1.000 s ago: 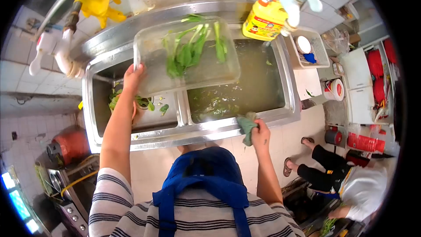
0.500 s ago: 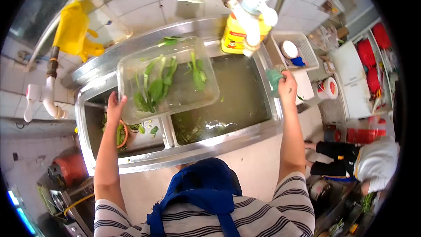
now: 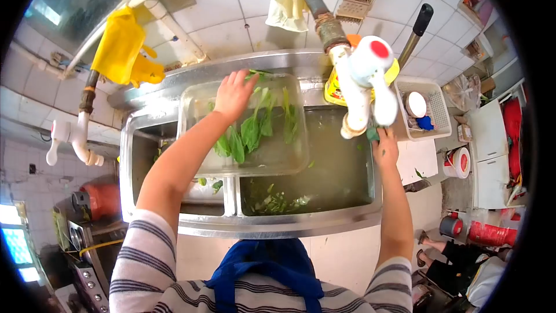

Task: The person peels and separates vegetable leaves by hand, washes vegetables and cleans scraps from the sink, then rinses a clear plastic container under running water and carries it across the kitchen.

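My left hand [image 3: 234,95] reaches over a clear plastic bin [image 3: 301,165], fingers stretched out and apart, close to a green leaf [image 3: 259,73] at the bin's far rim. Whether the fingertips touch that leaf I cannot tell. Leafy greens [image 3: 251,130] lie inside the bin, which rests across the sink [image 3: 301,224]. At the sink's right rim, my right hand [image 3: 386,150] is closed on a green cloth [image 3: 372,134], partly hidden behind the white tap [image 3: 362,75]. Below, murky water [image 3: 336,162] fills the right basin, with leaf scraps [image 3: 275,202] in it.
A yellow jug [image 3: 334,90] stands behind the tap. To the right are a white basket [image 3: 443,122] and a tub [image 3: 457,162]. A second tap [image 3: 63,133] and a yellow glove [image 3: 121,46] hang at left. Another person [image 3: 463,269] is at lower right.
My left hand has left the bin's left rim and moved across to its far side. My right hand has brought the cloth down to the sink's right rim. The camera view has shifted.
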Available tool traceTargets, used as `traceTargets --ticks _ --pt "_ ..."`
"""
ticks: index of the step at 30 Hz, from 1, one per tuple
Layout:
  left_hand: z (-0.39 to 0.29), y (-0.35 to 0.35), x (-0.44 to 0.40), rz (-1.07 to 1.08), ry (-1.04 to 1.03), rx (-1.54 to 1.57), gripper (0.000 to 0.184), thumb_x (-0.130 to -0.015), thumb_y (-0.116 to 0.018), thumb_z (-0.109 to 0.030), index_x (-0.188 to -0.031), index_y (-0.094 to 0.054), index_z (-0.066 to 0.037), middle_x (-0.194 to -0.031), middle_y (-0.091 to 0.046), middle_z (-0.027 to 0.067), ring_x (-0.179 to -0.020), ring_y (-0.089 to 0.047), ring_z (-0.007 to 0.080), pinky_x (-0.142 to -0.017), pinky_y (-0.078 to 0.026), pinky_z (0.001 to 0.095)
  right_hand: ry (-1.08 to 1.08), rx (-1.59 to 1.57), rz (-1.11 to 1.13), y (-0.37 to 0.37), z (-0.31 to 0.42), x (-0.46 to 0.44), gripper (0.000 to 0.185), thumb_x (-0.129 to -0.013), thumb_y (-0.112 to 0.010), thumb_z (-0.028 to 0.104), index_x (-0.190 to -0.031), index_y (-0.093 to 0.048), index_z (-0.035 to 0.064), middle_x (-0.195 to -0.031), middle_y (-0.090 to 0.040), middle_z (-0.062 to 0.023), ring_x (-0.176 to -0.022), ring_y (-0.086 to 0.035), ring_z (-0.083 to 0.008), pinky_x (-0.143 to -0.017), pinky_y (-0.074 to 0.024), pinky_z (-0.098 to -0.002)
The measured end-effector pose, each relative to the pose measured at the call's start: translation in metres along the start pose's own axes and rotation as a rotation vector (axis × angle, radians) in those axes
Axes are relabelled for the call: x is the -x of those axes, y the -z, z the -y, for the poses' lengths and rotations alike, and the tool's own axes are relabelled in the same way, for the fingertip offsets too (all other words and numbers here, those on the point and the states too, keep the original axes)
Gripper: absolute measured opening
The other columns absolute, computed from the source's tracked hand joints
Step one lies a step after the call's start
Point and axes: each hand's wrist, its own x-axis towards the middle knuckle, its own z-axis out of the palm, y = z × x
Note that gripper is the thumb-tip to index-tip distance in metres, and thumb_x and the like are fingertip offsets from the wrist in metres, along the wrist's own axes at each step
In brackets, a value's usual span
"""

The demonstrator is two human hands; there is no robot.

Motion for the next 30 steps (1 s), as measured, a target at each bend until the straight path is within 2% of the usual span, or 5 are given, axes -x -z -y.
traceTargets --ticks 3,8,16,25,30 --pt "0.010 -0.024 -0.024 0.054 -0.131 -0.146 0.042 -0.070 -0.049 -0.008 -0.111 -0.050 -0.011 -0.100 -0.049 0.0063 -0.091 -0.048 0.0203 -0.077 -0.041 0.0325 0.060 -0.077 -0.070 0.003 -0.011 0.031 0.035 -0.068 -0.061 0.009 -0.102 -0.053 0.0079 -0.103 -0.048 -0.0122 -0.091 -0.048 -0.0323 -0.076 -0.0430 -0.0394" --pt "0.024 -0.032 -0.030 0.055 -0.236 -0.143 0.007 -0.069 -0.049 -0.012 -0.075 -0.050 -0.011 -0.075 -0.050 0.0035 -0.077 -0.051 0.0198 -0.068 -0.042 0.0326 0.026 -0.086 -0.067 0.007 -0.022 0.072 0.033 -0.069 -0.062 0.009 -0.100 -0.053 0.0057 -0.102 -0.049 -0.0124 -0.093 -0.048 -0.0321 -0.075 -0.0428 -0.0377" --pt "0.031 -0.013 -0.014 -0.056 -0.075 0.058 0.009 -0.069 -0.057 -0.014 -0.075 -0.052 -0.010 -0.071 -0.049 0.0063 -0.064 -0.054 0.0252 -0.054 -0.045 0.0360 0.000 -0.105 -0.045 0.013 -0.025 0.069 0.030 -0.068 -0.059 0.010 -0.098 -0.054 0.0059 -0.093 -0.051 -0.0145 -0.081 -0.053 -0.0329 -0.069 -0.0444 -0.0386" --pt "0.007 0.036 0.072 0.277 -0.096 0.197 0.014 -0.070 -0.061 -0.011 -0.083 -0.055 -0.007 -0.083 -0.054 0.0096 -0.071 -0.055 0.0289 -0.060 -0.046 0.0369 0.134 -0.100 -0.236 0.011 -0.012 -0.052 0.028 -0.067 -0.057 0.008 -0.095 -0.056 0.0126 -0.094 -0.052 -0.0093 -0.086 -0.051 -0.0311 -0.071 -0.0441 -0.0387" --pt "-0.016 0.069 0.097 0.348 0.142 0.428 0.029 -0.075 -0.059 -0.012 -0.103 -0.055 -0.008 -0.107 -0.055 0.0110 -0.093 -0.053 0.0321 -0.075 -0.046 0.0367 0.177 -0.053 0.007 -0.007 -0.020 -0.034 0.025 -0.063 -0.053 0.001 -0.084 -0.058 0.0129 -0.092 -0.053 -0.0073 -0.087 -0.049 -0.0300 -0.072 -0.0435 -0.0377"
